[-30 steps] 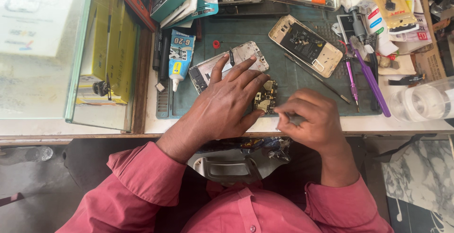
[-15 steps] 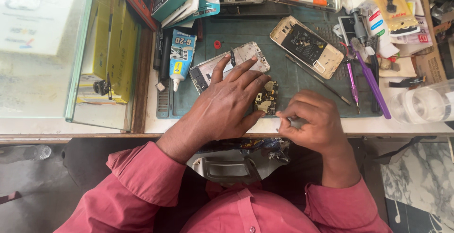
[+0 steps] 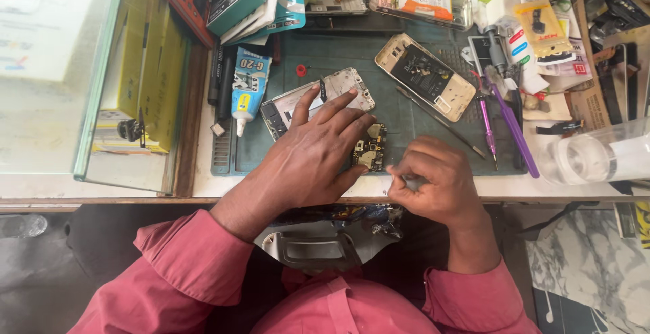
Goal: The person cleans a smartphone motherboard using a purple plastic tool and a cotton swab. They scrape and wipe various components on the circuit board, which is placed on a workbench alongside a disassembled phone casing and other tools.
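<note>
Already the phone [image 3: 317,101] lies opened; the left hand [image 3: 313,151] presses flat, fingers spread, on its circuit board [image 3: 371,150], while the right hand [image 3: 433,181] stays curled, pinching something unseen; reassembly remains.

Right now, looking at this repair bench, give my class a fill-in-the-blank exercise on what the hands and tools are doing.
1. The left hand lies flat on a phone frame and a small circuit ____.
2. The glue tube lies to the ____ of the frame.
3. The right hand is closed into a loose ____.
4. The work mat is dark ____.

Missing words: board; left; fist; green
</note>
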